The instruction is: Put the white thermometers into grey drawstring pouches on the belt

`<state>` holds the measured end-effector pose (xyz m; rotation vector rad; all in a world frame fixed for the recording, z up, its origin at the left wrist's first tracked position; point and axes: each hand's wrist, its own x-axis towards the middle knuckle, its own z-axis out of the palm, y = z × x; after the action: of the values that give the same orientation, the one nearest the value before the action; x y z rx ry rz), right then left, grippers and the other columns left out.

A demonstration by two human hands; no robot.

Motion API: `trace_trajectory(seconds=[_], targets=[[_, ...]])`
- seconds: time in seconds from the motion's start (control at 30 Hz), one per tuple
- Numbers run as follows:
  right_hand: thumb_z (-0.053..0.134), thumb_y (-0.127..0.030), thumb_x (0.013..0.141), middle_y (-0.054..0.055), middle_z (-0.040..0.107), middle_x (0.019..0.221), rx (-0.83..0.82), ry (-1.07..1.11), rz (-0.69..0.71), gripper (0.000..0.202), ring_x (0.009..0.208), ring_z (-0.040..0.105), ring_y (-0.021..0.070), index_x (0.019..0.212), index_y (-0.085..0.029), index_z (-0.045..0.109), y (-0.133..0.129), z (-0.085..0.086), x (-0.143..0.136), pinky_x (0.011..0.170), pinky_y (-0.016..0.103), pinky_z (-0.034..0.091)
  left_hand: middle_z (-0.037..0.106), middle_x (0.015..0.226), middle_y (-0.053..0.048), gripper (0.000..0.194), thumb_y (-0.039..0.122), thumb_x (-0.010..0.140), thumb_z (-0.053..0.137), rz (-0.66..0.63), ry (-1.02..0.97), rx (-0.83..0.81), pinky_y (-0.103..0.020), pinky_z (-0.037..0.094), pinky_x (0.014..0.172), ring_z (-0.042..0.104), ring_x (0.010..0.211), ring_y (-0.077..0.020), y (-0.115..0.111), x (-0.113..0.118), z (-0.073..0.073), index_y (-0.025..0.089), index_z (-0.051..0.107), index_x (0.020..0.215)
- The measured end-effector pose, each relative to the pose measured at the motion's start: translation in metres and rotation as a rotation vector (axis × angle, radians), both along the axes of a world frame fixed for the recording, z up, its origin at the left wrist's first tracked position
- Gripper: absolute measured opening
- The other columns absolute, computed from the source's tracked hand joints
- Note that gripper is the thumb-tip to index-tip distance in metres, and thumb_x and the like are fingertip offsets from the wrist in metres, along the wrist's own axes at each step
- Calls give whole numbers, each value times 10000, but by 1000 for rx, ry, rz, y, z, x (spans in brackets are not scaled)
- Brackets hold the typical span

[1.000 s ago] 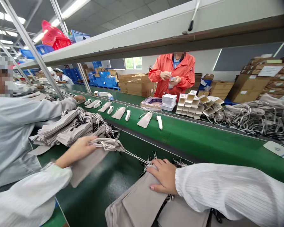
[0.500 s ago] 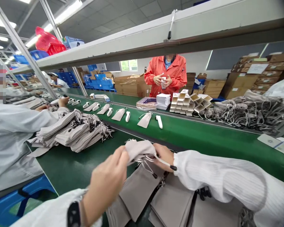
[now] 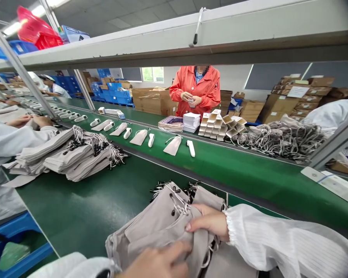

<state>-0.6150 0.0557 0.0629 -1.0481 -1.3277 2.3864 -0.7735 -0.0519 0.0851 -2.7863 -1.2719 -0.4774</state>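
Stacked grey drawstring pouches (image 3: pixel 150 220) lie on the green table before me, their white cords and black toggles toward the far side. My right hand (image 3: pixel 210 223) grips a grey pouch (image 3: pixel 188 229) near its corded end, thumb on top. Low in the view, my left hand (image 3: pixel 159 262) is over the lower part of the pouches; it is blurred, and whether its fingers hold fabric is unclear. Beyond, on the green belt, a single pouch (image 3: pixel 173 146) lies beside a white handheld device (image 3: pixel 191 148).
More pouches (image 3: pixel 75 154) are piled at left near a co-worker's hands. Further devices and pouches line the belt (image 3: pixel 234 166). Across it, a person in orange (image 3: pixel 195 90) stands behind open white boxes (image 3: pixel 213 125) and heaped pouches (image 3: pixel 281 139). A shelf (image 3: pixel 162 46) spans overhead.
Both hands have come down nearer to me with the pouch, which was raised above the stacks. The left hand has dropped toward the bottom edge. The whole view has shifted.
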Motion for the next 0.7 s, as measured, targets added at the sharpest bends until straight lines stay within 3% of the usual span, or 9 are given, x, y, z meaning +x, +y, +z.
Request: trace_trajectory(seconds=[0.03, 0.1, 0.17, 0.27, 0.43, 0.57, 0.7], targets=[[669, -159, 480, 13, 615, 694, 13, -19, 8, 349, 615, 586, 137, 817, -131, 584, 0, 0, 2, 629, 293, 465, 624, 799, 21, 147, 265, 816, 451, 55, -68, -102, -167, 422, 496, 541, 573, -76, 12, -7, 6, 204, 531, 708], [643, -146, 490, -5, 607, 667, 37, -48, 20, 309, 604, 579, 130, 793, -143, 586, 1, 3, 5, 618, 283, 463, 605, 749, 0, 164, 221, 836, 405, 255, -203, -84, -217, 459, 649, 560, 701, -116, 43, -26, 14, 187, 551, 769], [634, -138, 485, -14, 602, 657, 44, -67, 37, 300, 620, 579, 134, 781, -153, 589, 3, 6, 6, 630, 280, 461, 598, 957, -35, 191, 214, 826, 431, 268, -210, -81, -277, 448, 793, 540, 907, -154, 76, -45, 12, 189, 546, 977], [631, -141, 465, -24, 586, 630, 53, -117, 42, 291, 617, 569, 135, 752, -160, 584, 5, 9, 6, 624, 274, 456, 609, 947, -23, 208, 238, 819, 466, 191, -168, -113, -266, 463, 777, 556, 886, -146, 110, -59, -4, 212, 565, 1000], [629, -162, 454, -31, 549, 636, 109, -224, 95, 305, 596, 520, 109, 748, -161, 547, 8, 13, 1, 608, 251, 432, 597, 898, -57, 251, 214, 875, 344, 122, -128, -79, -297, 450, 759, 533, 872, -163, 117, -54, -27, 177, 591, 906], [634, -209, 464, -38, 522, 685, 241, -360, 120, 406, 676, 498, 130, 856, -206, 525, 15, 16, -1, 611, 242, 407, 585, 839, -62, 240, 178, 875, 321, 55, -100, -83, -320, 434, 731, 517, 816, -170, 118, -56, -26, 154, 560, 860], [620, -218, 489, -43, 509, 788, 512, -515, 101, 528, 762, 457, 139, 1001, -274, 505, 24, 22, -8, 661, 239, 368, 539, 1034, -83, 171, 165, 870, 322, 11, -153, -116, -319, 397, 820, 467, 987, -173, 119, -61, -19, 153, 491, 846]])
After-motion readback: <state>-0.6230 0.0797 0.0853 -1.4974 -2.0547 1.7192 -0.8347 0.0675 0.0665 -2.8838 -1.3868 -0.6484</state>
